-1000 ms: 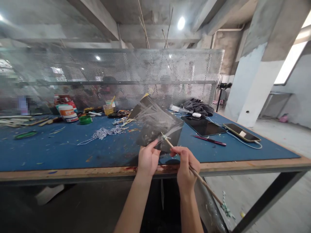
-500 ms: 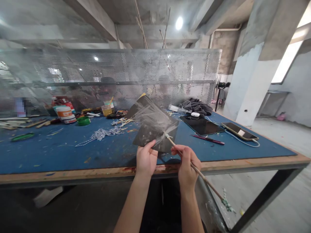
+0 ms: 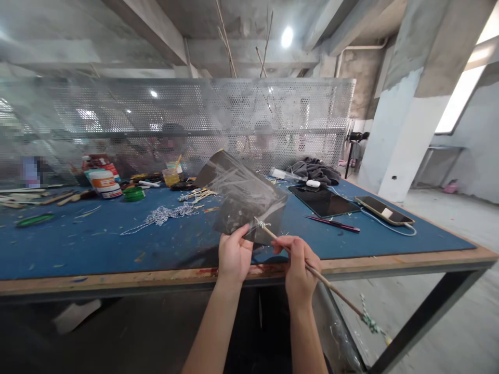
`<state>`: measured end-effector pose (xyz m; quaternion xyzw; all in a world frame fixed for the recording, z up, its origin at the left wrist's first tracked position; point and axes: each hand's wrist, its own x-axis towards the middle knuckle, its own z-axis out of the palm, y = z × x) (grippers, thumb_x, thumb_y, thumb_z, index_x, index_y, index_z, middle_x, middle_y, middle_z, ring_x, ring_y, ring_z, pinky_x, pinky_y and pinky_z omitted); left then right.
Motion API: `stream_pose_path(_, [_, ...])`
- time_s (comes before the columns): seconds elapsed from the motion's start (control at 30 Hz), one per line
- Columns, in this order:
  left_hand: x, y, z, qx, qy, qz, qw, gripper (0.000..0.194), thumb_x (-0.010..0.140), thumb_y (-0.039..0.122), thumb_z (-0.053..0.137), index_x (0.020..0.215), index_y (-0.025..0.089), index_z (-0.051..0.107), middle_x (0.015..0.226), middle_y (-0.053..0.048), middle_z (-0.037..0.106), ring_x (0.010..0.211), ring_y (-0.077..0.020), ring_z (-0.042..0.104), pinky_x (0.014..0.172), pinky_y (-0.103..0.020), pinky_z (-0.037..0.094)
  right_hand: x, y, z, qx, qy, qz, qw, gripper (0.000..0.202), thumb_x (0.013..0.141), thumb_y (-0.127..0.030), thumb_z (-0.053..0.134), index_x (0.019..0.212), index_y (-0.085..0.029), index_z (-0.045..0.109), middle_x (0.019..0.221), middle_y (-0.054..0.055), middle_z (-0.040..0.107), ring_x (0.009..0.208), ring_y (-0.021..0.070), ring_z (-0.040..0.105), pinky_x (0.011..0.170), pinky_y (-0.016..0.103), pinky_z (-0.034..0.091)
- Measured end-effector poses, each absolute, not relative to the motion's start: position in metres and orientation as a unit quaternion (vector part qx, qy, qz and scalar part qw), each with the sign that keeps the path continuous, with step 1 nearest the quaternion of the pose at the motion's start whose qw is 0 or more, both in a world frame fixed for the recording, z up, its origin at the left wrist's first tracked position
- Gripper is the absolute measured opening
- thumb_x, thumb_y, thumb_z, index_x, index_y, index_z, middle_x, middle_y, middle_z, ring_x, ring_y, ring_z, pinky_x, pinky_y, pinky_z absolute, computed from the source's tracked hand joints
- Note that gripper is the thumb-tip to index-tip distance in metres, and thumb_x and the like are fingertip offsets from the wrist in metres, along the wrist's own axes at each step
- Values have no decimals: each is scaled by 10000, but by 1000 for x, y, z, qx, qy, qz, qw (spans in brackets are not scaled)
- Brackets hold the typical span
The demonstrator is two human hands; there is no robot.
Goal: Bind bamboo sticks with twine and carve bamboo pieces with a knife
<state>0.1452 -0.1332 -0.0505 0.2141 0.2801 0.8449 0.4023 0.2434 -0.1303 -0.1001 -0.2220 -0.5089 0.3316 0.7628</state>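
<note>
My left hand [image 3: 235, 255] grips the lower edge of a dark, flat sheet [image 3: 249, 192] streaked with pale grey marks, thumb on top. In my right hand [image 3: 300, 265] is a thin wooden stick [image 3: 335, 291], held closed between the fingers and slanting down to the right. Green-and-white string [image 3: 261, 224] is wound round the stick's upper end, which lies against the sheet's lower part. More such string [image 3: 369, 322] hangs knotted at its lower end, beyond the table edge.
On the blue table mat [image 3: 97, 249] lie tangled cord [image 3: 167, 214], paint jars [image 3: 105, 184], a green lid [image 3: 133, 194], a tablet [image 3: 323, 200], a pen [image 3: 333, 224] and a phone [image 3: 384, 210]. A perforated metal screen [image 3: 175, 114] stands behind.
The stick's wound end has moved left and slightly down across the sheet, and its lower end has swung right. The sheet's upper corner has shifted left.
</note>
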Motion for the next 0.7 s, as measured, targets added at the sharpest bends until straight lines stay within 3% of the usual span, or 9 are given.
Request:
stream_pose_path(0.3, [147, -132, -53, 251, 322, 836, 366, 155, 562, 156, 754, 692, 140, 672, 734, -64, 737, 905, -282, 710, 897, -418, 537, 241, -129, -101, -232, -499, 318, 772, 343, 983, -337, 450, 832, -179, 713, 773, 38, 682, 678, 152, 609, 662, 290, 495])
stream_pose_path(0.43, [144, -119, -55, 283, 360, 837, 300, 321, 591, 170, 793, 884, 149, 662, 963, -87, 731, 1083, -291, 653, 1024, -419, 454, 239, -125, -104, -249, -485, 299, 783, 306, 974, -352, 464, 904, -187, 711, 975, 74, 671, 874, 187, 632, 805, 349, 510])
stream_pose_path(0.5, [139, -114, -55, 285, 379, 847, 243, 511, 603, 148, 794, 1075, 188, 604, 1240, -115, 636, 1258, -293, 543, 1099, -422, 376, 239, -123, -104, -256, -490, 299, 777, 302, 973, -356, 466, 897, -196, 711, 1016, 75, 652, 925, 193, 624, 844, 362, 499])
stream_pose_path(0.57, [137, -118, -53, 276, 398, 858, 168, 639, 633, 149, 792, 1205, 228, 517, 1484, -128, 411, 1422, -281, 341, 1173, -422, 255, 240, -121, -104, -255, -493, 305, 774, 309, 979, -353, 452, 895, -198, 707, 1025, 74, 639, 939, 193, 617, 860, 368, 493])
stream_pose_path(0.63, [139, -132, -51, 287, 402, 866, 76, 710, 674, 139, 791, 1280, 286, 451, 1587, -52, 226, 1497, -194, 134, 1218, -356, 113, 240, -120, -104, -250, -491, 309, 775, 319, 983, -348, 441, 887, -195, 704, 1009, 73, 639, 932, 191, 614, 856, 365, 493])
stream_pose_path(0.67, [142, -143, -52, 301, 399, 866, 12, 694, 690, 137, 790, 1276, 295, 453, 1576, -27, 238, 1493, -175, 131, 1222, -343, 105, 240, -120, -103, -249, -488, 309, 777, 323, 983, -346, 439, 878, -194, 704, 992, 71, 642, 924, 190, 613, 850, 360, 494])
stream_pose_path(0.7, [146, -156, -54, 333, 393, 853, -86, 623, 721, 163, 782, 1257, 261, 480, 1537, -64, 301, 1476, -218, 184, 1213, -400, 172, 239, -119, -103, -248, -485, 309, 780, 326, 982, -346, 440, 868, -193, 704, 972, 68, 645, 911, 188, 614, 841, 355, 495])
